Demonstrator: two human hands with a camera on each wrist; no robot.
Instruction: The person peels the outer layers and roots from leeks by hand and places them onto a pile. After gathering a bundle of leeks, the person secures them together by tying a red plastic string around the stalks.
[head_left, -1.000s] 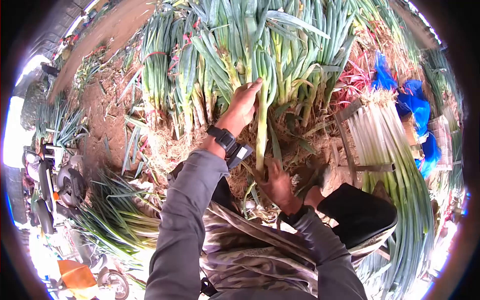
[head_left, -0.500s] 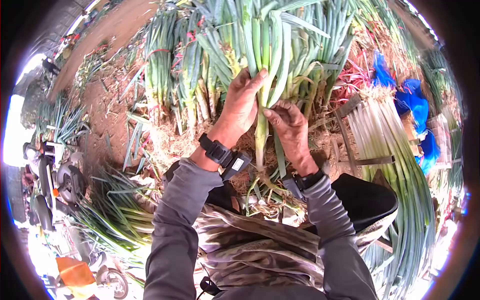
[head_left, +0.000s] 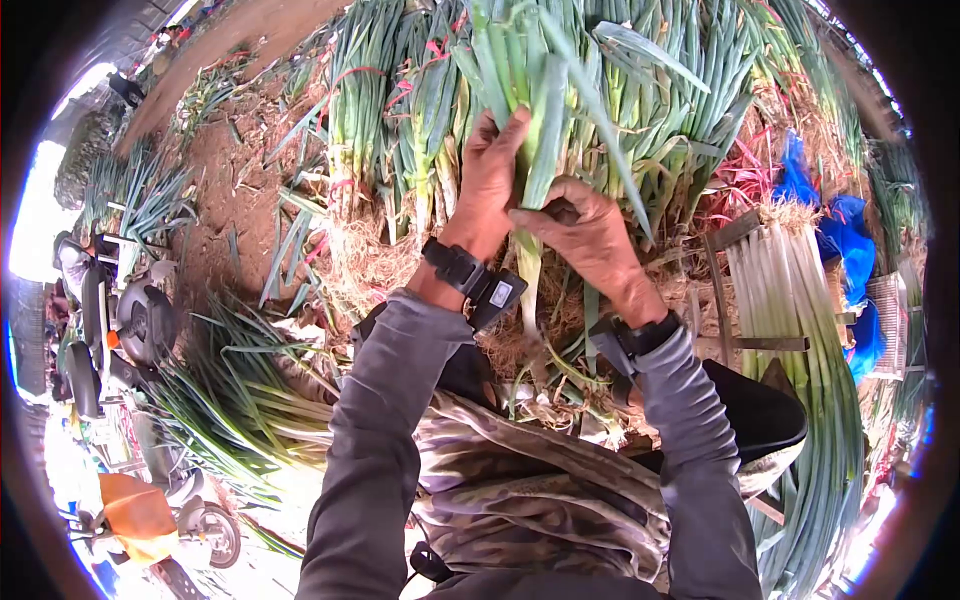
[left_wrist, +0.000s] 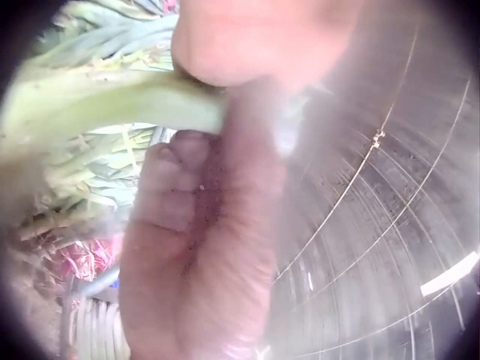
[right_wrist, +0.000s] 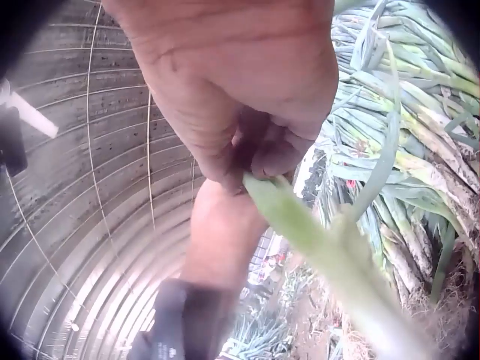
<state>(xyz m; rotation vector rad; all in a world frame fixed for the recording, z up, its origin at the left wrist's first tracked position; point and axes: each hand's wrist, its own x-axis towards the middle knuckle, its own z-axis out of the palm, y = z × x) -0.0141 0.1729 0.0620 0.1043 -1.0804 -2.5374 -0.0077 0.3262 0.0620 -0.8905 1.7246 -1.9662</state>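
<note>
In the head view, my left hand (head_left: 485,190) grips a leek (head_left: 528,275) below its spreading green leaves, thumb lying along the front. The leek stands roughly upright, its pale stalk and root end hanging below both hands. Beside it, my right hand (head_left: 590,235) pinches a folded-down green leaf (head_left: 545,150) between thumb and fingers. In the right wrist view, those fingertips meet at the leaf end (right_wrist: 274,202), and the pale stalk runs down to the right. The left wrist view is blurred; a green part of the leek (left_wrist: 150,105) crosses at the hand.
Tied leek bundles (head_left: 355,130) stand at the back. Trimmed leeks (head_left: 790,290) lie in a wooden frame (head_left: 720,290) on the right, near blue plastic (head_left: 845,230). Loose leeks (head_left: 250,400) lie at left, with parked motorbikes (head_left: 145,320) beyond. Peelings (head_left: 560,390) litter the ground below.
My right hand has come up from the leek's root end to its leaves and now pinches a leaf, which is folded down. The left hand keeps its grip, and the leek has risen slightly.
</note>
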